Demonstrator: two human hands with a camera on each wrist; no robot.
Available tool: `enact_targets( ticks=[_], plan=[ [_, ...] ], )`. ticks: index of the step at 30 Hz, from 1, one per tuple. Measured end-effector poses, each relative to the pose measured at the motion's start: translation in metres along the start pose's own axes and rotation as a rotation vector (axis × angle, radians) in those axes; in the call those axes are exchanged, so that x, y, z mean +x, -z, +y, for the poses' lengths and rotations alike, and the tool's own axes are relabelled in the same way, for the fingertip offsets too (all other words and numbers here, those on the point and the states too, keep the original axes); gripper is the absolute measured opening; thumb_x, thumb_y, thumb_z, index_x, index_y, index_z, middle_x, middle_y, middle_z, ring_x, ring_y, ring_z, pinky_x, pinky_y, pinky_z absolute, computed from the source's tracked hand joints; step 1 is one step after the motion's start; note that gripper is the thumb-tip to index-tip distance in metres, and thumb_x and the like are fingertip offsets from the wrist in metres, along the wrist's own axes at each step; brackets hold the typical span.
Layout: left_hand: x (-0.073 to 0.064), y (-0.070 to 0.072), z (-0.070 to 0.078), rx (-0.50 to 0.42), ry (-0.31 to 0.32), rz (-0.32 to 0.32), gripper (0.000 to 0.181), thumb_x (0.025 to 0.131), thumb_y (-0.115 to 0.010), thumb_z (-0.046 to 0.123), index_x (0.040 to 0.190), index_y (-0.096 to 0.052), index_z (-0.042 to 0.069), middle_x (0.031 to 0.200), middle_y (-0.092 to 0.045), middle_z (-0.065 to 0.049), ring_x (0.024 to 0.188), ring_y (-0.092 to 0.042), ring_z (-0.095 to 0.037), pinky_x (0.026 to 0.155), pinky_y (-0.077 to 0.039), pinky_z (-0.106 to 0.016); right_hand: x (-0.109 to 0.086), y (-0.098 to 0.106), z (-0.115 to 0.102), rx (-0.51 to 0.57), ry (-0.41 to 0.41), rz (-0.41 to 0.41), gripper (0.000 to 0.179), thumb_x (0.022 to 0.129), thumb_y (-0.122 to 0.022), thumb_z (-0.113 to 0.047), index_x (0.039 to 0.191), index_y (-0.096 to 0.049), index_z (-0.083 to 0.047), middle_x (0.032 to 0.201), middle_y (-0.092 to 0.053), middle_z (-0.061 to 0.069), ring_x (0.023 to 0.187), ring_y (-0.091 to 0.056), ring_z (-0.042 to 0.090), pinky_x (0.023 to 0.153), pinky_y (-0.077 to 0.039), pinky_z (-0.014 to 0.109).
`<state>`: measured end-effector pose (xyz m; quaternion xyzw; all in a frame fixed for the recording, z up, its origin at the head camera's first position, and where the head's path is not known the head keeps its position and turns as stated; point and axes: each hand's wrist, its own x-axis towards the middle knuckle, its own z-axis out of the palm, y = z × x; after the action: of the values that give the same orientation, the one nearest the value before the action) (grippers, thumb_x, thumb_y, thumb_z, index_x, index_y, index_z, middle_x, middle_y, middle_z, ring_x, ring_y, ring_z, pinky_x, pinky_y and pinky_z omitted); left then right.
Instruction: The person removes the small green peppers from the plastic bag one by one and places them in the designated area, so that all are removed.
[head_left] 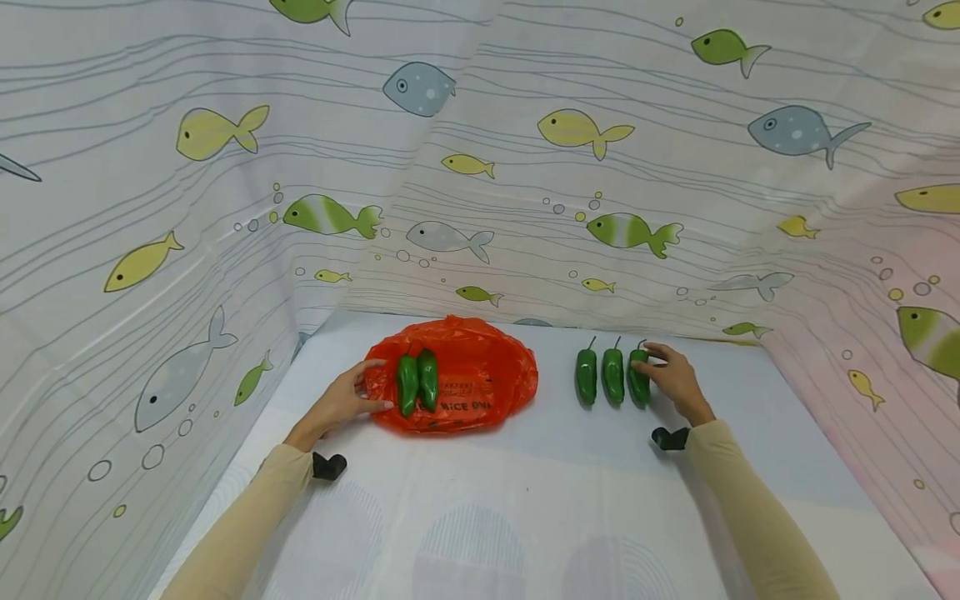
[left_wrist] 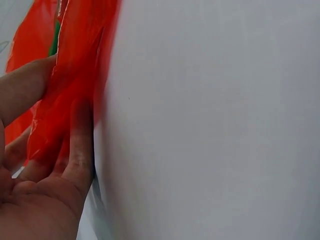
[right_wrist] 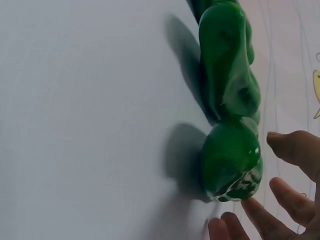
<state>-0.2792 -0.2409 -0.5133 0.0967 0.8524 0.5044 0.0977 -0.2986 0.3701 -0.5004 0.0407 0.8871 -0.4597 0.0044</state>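
Observation:
At the left rim of a red plastic bag (head_left: pixel 513 379), my left hand (head_left: pixel 345 406) grips the film, thumb on the inner side and fingers outside. Two glossy green peppers (head_left: pixel 428 381) lie side by side in the bag, stems pointing away. Three more stand in a row to the right: a left pepper (head_left: pixel 587 379), a middle pepper (head_left: pixel 613 379) and a right pepper (head_left: pixel 640 385). My right hand (head_left: pixel 677 383) is around the right pepper with its fingers spread. In the right wrist view the thumb stays apart from this pepper (right_wrist: pixel 232 155), while one fingertip appears to touch its end.
The peppers and bag lie on a white table (head_left: pixel 480 517) with faint printed circles. A fish-patterned sheet (head_left: pixel 480 192) rises behind the table and on both sides. Black wrist mounts (head_left: pixel 328 467) jut inward from the cuffs.

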Motion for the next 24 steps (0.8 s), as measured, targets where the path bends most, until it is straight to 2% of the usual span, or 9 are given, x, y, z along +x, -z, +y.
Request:
enact_targets(
  ticks=[7, 12, 16, 24],
  plan=[
    [-0.001, 0.005, 0.001, 0.019, 0.009, -0.005, 0.084, 0.086, -0.085, 0.014, 0.156, -0.038, 0.008, 0.158, -0.034, -0.029, 0.142, -0.037, -0.049, 0.115, -0.033, -0.061, -0.003, -0.003, -0.018, -0.047, 0.030, 0.075, 0.069, 0.100, -0.068, -0.034, 0.156, -0.040, -0.004, 0.156, -0.041, 0.026, 0.138, -0.042, 0.048, 0.106, -0.041, 0.066],
    [-0.001, 0.006, 0.000, 0.022, 0.019, -0.007, 0.086, 0.085, -0.085, 0.015, 0.156, -0.038, 0.008, 0.159, -0.032, -0.029, 0.143, -0.034, -0.050, 0.116, -0.031, -0.062, -0.006, -0.011, -0.042, -0.050, 0.085, 0.102, 0.068, 0.099, -0.070, -0.037, 0.153, -0.045, -0.004, 0.148, -0.049, 0.026, 0.133, -0.048, 0.045, 0.101, -0.046, 0.060],
    [-0.001, 0.005, 0.000, 0.031, 0.019, 0.003, 0.086, 0.085, -0.086, 0.018, 0.156, -0.038, 0.009, 0.158, -0.034, -0.029, 0.143, -0.035, -0.050, 0.116, -0.032, -0.062, -0.009, -0.019, -0.061, -0.034, 0.136, 0.068, 0.068, 0.098, -0.070, -0.041, 0.152, -0.047, -0.006, 0.144, -0.053, 0.024, 0.129, -0.051, 0.042, 0.099, -0.048, 0.056],
    [0.000, 0.002, 0.003, 0.035, 0.041, 0.008, 0.088, 0.084, -0.087, 0.020, 0.156, -0.038, 0.010, 0.158, -0.033, -0.029, 0.143, -0.034, -0.051, 0.115, -0.032, -0.063, -0.015, -0.042, -0.089, -0.019, 0.204, -0.020, 0.061, 0.098, -0.072, -0.036, 0.149, -0.052, -0.010, 0.143, -0.056, 0.016, 0.125, -0.057, 0.037, 0.098, -0.050, 0.053]
  ],
)
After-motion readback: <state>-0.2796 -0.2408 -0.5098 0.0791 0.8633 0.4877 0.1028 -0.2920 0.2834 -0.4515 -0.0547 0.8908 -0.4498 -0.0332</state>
